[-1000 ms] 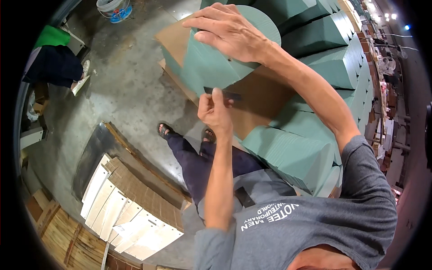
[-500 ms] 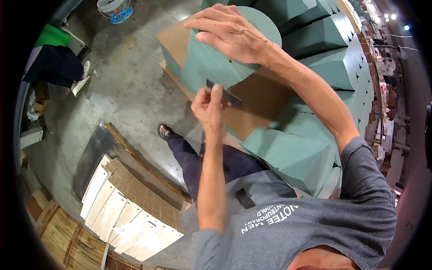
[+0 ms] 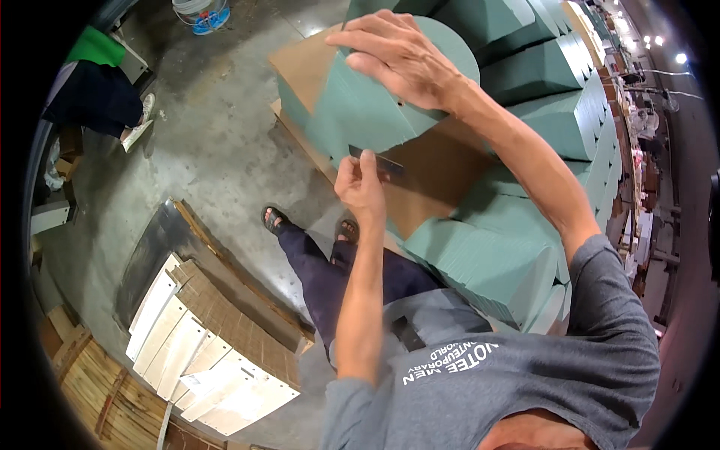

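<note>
My left hand (image 3: 361, 184) pinches a thin, dark flat strip (image 3: 391, 166) between thumb and fingers. The strip is close to the pointed near edge of a teal-green panel (image 3: 367, 105); whether they touch, I cannot tell. What kind of tool the strip is does not show clearly. My right hand (image 3: 409, 56) lies over the panel's upper part with its fingers stretched out. The panel has a rounded far-right end and rests on a pile of similar green pieces. Below it is a brown cardboard sheet (image 3: 442, 169).
Several stacks of green pieces (image 3: 555, 120) stand to the right, another stack (image 3: 480, 262) nearer me. White boards (image 3: 217, 360) are piled at lower left. A person in dark trousers (image 3: 94, 97) is at the far left. A bucket (image 3: 199, 13) stands on the concrete floor (image 3: 217, 127).
The view has shifted slightly. My left hand, still holding the dark strip, has moved a little down relative to the panel's edge. My right hand stays on the panel.
</note>
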`<state>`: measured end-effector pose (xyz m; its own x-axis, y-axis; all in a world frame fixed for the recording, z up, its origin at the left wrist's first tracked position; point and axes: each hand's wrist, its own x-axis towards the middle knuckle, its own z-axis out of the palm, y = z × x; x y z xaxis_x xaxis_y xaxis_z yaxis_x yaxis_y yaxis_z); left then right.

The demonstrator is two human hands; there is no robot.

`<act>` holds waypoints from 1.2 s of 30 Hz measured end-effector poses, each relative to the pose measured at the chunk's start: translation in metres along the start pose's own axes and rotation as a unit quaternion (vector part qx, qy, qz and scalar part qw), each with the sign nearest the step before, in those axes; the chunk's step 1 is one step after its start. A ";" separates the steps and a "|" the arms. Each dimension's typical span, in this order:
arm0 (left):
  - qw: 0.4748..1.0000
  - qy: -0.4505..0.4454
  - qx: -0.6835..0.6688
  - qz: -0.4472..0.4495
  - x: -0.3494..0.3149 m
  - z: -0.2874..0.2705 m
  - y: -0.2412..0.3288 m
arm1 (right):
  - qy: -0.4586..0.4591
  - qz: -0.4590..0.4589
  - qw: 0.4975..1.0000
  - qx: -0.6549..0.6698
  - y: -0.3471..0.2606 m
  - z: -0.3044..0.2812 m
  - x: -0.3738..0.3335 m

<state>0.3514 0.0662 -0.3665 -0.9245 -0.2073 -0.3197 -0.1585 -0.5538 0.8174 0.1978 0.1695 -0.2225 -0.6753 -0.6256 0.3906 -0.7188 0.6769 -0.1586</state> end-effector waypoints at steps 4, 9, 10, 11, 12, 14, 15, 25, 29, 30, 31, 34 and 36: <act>1.000 -0.009 -0.011 0.028 -0.008 0.022 0.034 | -0.013 0.006 1.000 0.027 -0.006 -0.019 0.000; 0.999 -0.003 -0.025 0.035 -0.005 0.018 0.032 | -0.029 0.012 0.998 0.058 -0.011 -0.021 0.011; 0.999 -0.003 -0.025 0.035 -0.008 0.017 0.032 | -0.030 0.014 0.999 0.023 -0.006 -0.018 0.007; 1.000 -0.011 -0.015 0.022 -0.012 0.016 0.031 | -0.032 0.016 0.999 -0.011 -0.004 -0.015 0.001; 1.000 -0.020 -0.008 0.014 -0.009 0.020 0.035 | -0.029 0.012 0.999 -0.013 -0.003 -0.012 -0.001; 1.000 -0.013 -0.020 0.016 -0.009 0.024 0.041 | -0.031 0.012 0.999 -0.001 0.001 -0.007 -0.007; 0.999 -0.030 0.002 0.031 -0.013 0.027 0.052 | -0.042 0.021 0.999 0.001 -0.003 -0.010 -0.007; 0.998 0.005 0.067 -0.010 -0.015 -0.028 -0.020 | -0.026 -0.001 0.998 0.060 -0.012 -0.023 0.010; 0.998 -0.039 -0.032 -0.035 -0.014 -0.011 0.009 | -0.029 0.016 0.997 0.066 -0.009 -0.022 0.007; 0.993 -0.044 -0.086 -0.070 -0.017 -0.011 0.016 | -0.027 0.015 0.998 0.062 -0.008 -0.021 0.006; 0.993 -0.044 -0.084 -0.074 -0.018 -0.012 0.018 | -0.025 0.014 0.998 0.058 -0.008 -0.020 0.006; 0.990 -0.015 -0.083 -0.109 -0.020 -0.014 0.017 | -0.019 0.019 0.998 0.059 -0.011 -0.020 0.009; 0.990 0.016 -0.086 -0.110 -0.022 -0.012 0.011 | -0.030 0.030 0.997 0.056 -0.013 -0.022 0.009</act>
<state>0.3744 0.0551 -0.3562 -0.8617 -0.0906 -0.4992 -0.2916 -0.7167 0.6334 0.2048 0.1633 -0.1968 -0.7246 -0.6091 0.3226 -0.6879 0.6685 -0.2829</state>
